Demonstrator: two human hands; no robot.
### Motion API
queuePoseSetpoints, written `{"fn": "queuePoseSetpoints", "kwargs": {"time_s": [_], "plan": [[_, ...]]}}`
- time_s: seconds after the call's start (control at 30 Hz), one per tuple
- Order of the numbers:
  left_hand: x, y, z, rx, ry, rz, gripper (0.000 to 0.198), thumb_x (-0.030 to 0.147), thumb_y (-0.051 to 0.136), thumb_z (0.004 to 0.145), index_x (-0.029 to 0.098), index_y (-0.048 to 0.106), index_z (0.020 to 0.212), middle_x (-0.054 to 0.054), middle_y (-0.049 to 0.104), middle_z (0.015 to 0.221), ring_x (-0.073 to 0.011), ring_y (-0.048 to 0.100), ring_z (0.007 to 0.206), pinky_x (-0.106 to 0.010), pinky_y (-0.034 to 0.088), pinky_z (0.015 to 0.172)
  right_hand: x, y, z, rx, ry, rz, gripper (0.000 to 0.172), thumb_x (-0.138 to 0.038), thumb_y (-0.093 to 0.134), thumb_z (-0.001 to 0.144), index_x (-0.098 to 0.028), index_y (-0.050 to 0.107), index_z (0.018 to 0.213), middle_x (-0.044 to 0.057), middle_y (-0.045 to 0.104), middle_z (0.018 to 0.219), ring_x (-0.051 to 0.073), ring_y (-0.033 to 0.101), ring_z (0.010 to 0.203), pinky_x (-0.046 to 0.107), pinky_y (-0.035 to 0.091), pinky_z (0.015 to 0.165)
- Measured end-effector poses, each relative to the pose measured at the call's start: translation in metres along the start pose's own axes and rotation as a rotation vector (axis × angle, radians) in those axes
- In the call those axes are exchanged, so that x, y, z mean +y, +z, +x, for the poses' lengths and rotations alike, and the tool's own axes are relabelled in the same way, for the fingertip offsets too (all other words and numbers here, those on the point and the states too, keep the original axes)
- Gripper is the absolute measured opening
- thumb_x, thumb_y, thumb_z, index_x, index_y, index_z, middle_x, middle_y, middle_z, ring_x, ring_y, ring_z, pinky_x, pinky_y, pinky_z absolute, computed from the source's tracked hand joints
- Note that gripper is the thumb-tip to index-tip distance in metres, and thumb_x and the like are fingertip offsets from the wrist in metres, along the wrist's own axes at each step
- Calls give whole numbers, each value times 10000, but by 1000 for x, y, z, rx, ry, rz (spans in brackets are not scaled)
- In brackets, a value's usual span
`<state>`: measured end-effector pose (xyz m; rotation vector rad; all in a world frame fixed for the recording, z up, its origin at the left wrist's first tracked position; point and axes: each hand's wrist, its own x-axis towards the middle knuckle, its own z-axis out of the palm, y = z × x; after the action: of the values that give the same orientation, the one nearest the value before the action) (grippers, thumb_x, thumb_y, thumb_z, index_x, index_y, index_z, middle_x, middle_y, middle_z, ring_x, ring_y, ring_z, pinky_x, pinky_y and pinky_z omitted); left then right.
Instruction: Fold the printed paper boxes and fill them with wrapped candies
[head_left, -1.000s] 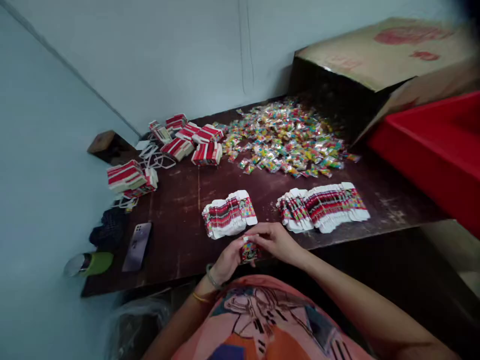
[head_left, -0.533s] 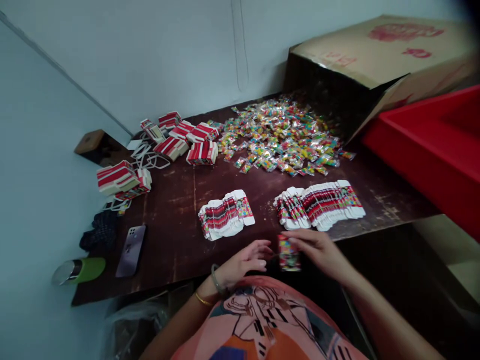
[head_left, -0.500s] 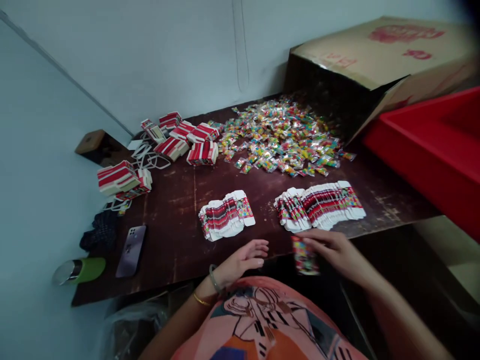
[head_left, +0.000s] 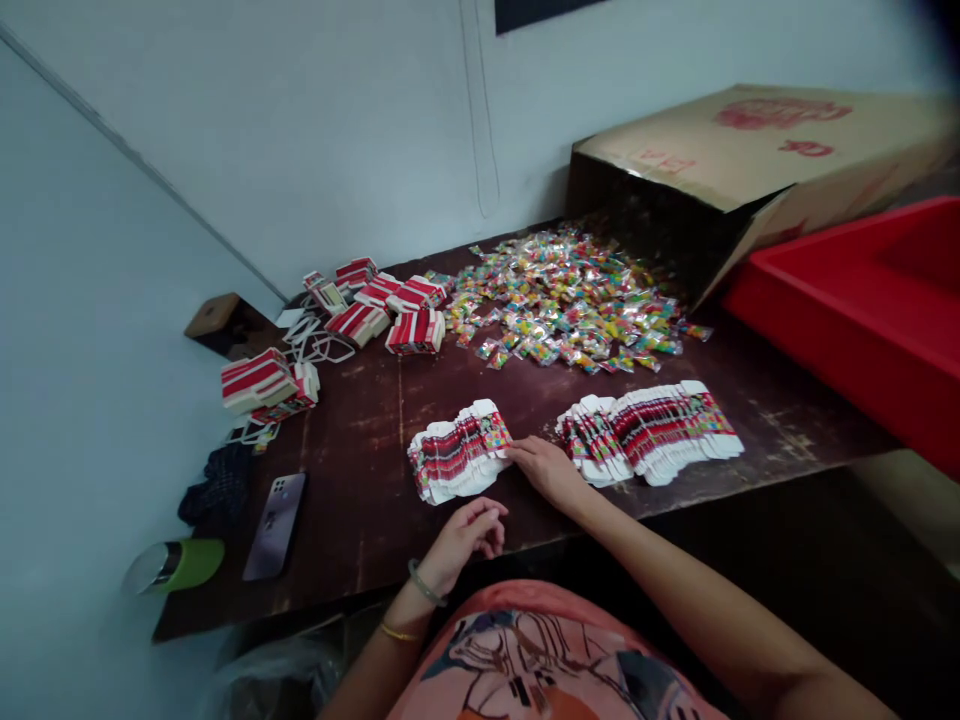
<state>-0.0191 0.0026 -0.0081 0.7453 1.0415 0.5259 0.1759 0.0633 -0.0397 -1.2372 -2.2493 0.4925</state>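
Observation:
My right hand reaches across to the left row of flattened, printed cartons. Its fingers are stretched out, with the tips touching the carton at the row's right end; the thumb is mostly hidden. My left hand hovers by the table's front edge, just below that row, its fingers loosely curled and apart, holding nothing. Beyond my right hand, a longer row of flattened cartons lies fanned on the table. Both rows are red and white with colourful print.
A heap of small candy packets spreads before an open cardboard box. On the right is a red bin. Bundled red-and-white cartons, a phone and a green-and-silver bottle are on the left.
My right hand has moved left from the front edge to the left row. The carton it held is out of sight. My left hand's fingers have curled more. The camera view has tilted up.

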Motion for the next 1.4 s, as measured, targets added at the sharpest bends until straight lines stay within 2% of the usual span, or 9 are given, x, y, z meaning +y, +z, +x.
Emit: {"fn": "queuePoseSetpoints", "kwargs": {"time_s": [0.17, 0.3, 0.43, 0.57, 0.73, 0.9, 1.1, 1.27, 1.4], "plan": [[1, 9, 1, -70, 98, -419, 463, 435, 620, 785, 161, 583, 1157, -113, 668, 1034, -235, 611, 951, -358, 440, 842, -36, -23, -53, 16, -237, 90, 233, -198, 493, 923, -191, 611, 1124, 93, 666, 1091, 207, 573, 958, 382, 460, 838], [1, 27, 10, 46, 54, -245, 315, 205, 687, 657, 139, 660, 964, -32, 684, 802, -173, 603, 751, -293, 436, 753, -56, -31, -66, 41, -129, 165, 301, -226, 542, 905, -221, 564, 1205, 87, 622, 1181, 223, 508, 1068, 407, 430, 908], [-6, 41, 14, 5, -130, 5, 178, 194, 663, 601, 131, 616, 761, 2, 622, 578, -135, 540, 544, -263, 407, 584, -51, -37, -51, 115, 41, 263, 191, -192, 572, 873, -205, 615, 1058, 95, 598, 1178, 238, 477, 1103, 426, 415, 939], [-5, 46, 10, -48, -200, 43, 238, 245, 682, 596, 151, 568, 783, 2, 618, 574, -118, 510, 500, -238, 366, 517, -47, -50, -45, -22, 160, 466, 107, -266, 696, 781, -187, 639, 825, 90, 544, 1219, 251, 467, 1148, 404, 397, 971], [9, 38, 7, -288, -66, 170, 300, 286, 772, 593, 126, 604, 781, -19, 625, 662, -128, 535, 583, -247, 406, 590, -33, -62, -39, -395, 64, 844, 194, -349, 657, 820, -163, 656, 764, 43, 574, 1005, 178, 564, 969, 287, 456, 860], [-1, 34, 11, 102, 120, 233, 354, 440, 742, 657, 133, 568, 678, 24, 529, 566, -93, 438, 499, -224, 355, 513, -39, -51, -44, -134, 277, 838, 140, -305, 574, 879, -169, 603, 896, 8, 593, 845, 147, 560, 809, 260, 446, 762], [-9, 45, -1, 297, 404, 176, 494, 293, 702, 749, 237, 434, 1161, 20, 610, 788, -156, 595, 762, -265, 451, 758, -47, -38, -64, 26, 570, 1142, 306, -373, 602, 850, -219, 444, 1061, -49, 575, 710, 91, 512, 553, 194, 417, 521], [-14, 37, -13, 130, 354, 382, 421, 282, 690, 756, 196, 552, 1145, 6, 600, 760, -146, 564, 690, -246, 428, 684, -37, -25, -80, -188, 861, 1674, 289, -369, 699, 770, -174, 522, 888, -60, 534, 636, 37, 445, 456, 140, 378, 439], [-17, 36, -23, 115, 287, 432, 203, 324, 679, 747, 165, 693, 872, -33, 645, 763, -170, 564, 712, -259, 416, 686, -36, -13, -87, -411, 922, 1745, 315, -268, 786, 650, -146, 596, 869, -25, 596, 713, 29, 484, 479, 143, 404, 465]]}}
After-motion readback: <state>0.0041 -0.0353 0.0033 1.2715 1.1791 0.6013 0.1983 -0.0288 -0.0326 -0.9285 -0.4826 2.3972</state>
